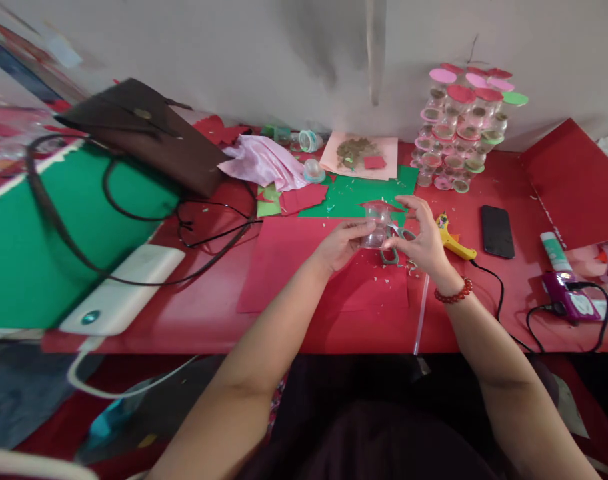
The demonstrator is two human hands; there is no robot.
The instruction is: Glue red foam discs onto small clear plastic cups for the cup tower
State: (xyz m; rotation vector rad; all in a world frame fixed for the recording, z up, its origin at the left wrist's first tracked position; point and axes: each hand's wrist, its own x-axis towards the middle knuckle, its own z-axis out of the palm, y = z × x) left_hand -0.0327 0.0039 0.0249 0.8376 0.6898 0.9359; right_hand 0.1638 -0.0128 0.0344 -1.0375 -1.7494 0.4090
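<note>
My left hand (340,245) grips a clear plastic cup piece (375,230), two small cups that look joined end to end, above the red paper sheets. A piece of red paper (374,206) shows at its top; whether it is attached I cannot tell. My right hand (424,240) is at the piece's right side, thumb and fingers spread apart, the thumb close to its lower edge. Scissors (390,257) with dark green handles lie partly hidden behind the cups and my right hand. Just right of that hand rests a yellow glue gun (454,240).
A hanging stack of clear cups with coloured discs (459,127) stands at the back right. Also around are a black phone (497,231), glue stick (555,251), purple power strip (570,298), brown bag (154,133), white power bank (124,290) and trailing cables. Paper scraps litter the sheets.
</note>
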